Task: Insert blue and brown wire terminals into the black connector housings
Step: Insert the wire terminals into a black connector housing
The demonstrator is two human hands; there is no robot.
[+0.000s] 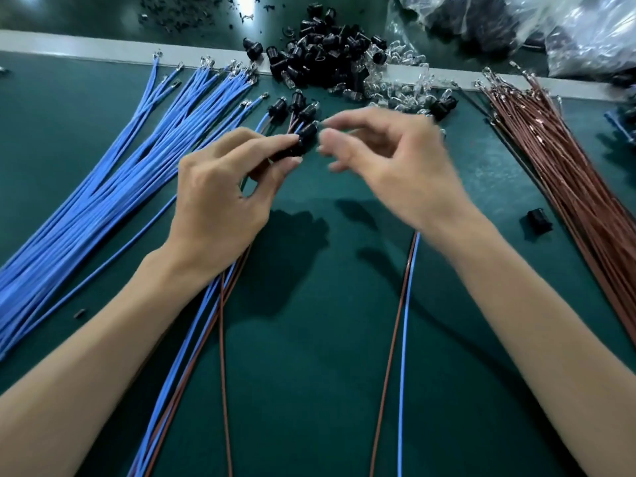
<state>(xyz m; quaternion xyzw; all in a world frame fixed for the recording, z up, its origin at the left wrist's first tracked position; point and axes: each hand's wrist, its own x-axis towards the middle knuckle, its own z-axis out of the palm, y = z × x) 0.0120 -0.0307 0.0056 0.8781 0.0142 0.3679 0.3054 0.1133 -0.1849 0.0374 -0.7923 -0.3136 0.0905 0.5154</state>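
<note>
I see the left hand (220, 201) pinching a black connector housing (304, 141) above the green mat (309, 356). The right hand (395, 160) is blurred, its fingers curled just beside the housing, and I cannot tell whether it holds anything. Loose blue wires (103, 187) fan out on the left and brown wires (578, 187) on the right. A pile of housings (320, 53) lies at the far edge.

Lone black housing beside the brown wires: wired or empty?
Empty: the lone housing lies on the mat, no wire visibly leaving it.
</note>
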